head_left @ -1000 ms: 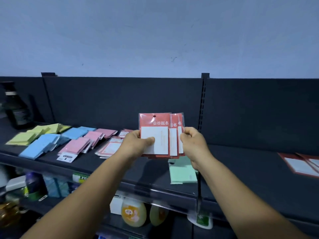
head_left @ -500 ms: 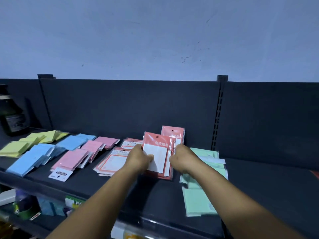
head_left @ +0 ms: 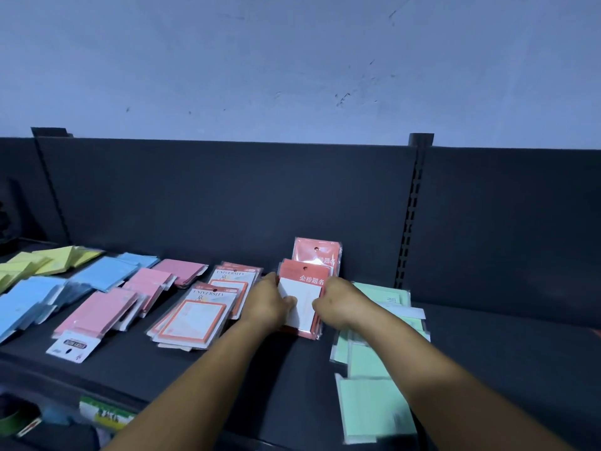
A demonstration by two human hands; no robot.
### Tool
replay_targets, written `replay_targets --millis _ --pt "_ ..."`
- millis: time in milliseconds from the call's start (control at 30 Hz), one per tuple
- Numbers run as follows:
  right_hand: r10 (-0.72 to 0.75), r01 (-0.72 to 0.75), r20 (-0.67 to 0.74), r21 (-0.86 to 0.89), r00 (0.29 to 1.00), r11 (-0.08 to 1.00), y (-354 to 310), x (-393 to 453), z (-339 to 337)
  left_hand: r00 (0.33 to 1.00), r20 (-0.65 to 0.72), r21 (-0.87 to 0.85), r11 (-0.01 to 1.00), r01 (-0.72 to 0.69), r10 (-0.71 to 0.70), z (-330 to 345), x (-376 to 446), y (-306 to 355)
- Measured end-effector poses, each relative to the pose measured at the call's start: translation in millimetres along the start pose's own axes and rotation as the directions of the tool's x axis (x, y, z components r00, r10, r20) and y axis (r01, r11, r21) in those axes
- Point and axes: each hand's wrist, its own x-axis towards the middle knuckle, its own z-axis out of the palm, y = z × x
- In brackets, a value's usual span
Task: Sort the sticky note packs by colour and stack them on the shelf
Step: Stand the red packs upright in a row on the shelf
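A small bundle of red sticky note packs (head_left: 305, 281) leans on the dark shelf (head_left: 266, 379), in front of another red pack (head_left: 317, 252) propped against the back panel. My left hand (head_left: 268, 302) grips the bundle's left edge, thumb over its white window. My right hand (head_left: 338, 304) grips its right edge. Left of them lie red-framed "UNIVERSITY" packs (head_left: 195, 315), then pink packs (head_left: 107, 309), blue packs (head_left: 35, 297) and yellow packs (head_left: 39, 260). Mint green packs (head_left: 374, 395) lie to the right, partly under my right forearm.
The shelf's dark back panel (head_left: 227, 196) rises behind the rows, with a slotted upright post (head_left: 409, 216) at the right. A white label card (head_left: 73, 346) sticks out under the front pink pack. Items on a lower shelf (head_left: 104, 415) show at bottom left.
Both hands brought the red bundle down from mid-air onto the shelf, between the "UNIVERSITY" packs and the green ones. The view has shifted closer and leftward.
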Motion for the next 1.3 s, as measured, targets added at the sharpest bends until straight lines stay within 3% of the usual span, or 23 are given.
replay_targets --millis 200,433,733,1300 --pt "-0.049 0.047 -0.076 -0.02 0.996 0.999 -1.7 -12.3 -3.9 0.987 -0.022 0.043 0.986 -0.16 0.161 -9.7 -12.5 5.2" --pt "-0.193 0.167 -0.172 -0.156 0.966 0.974 7.4 -57.1 -8.5 0.937 0.001 0.209 0.917 -0.341 0.348 -24.4 -55.0 21.6" --pt "-0.053 -0.021 -0.229 -0.308 0.972 0.951 53.7 -123.6 -18.0 0.864 0.171 0.349 0.79 -0.503 0.474 -10.8 -111.6 56.5" --pt "0.207 -0.308 -0.387 -0.218 0.898 0.926 190.0 -201.0 -88.0 0.658 0.362 0.213 0.628 -0.748 0.661 100.5 -173.7 166.3"
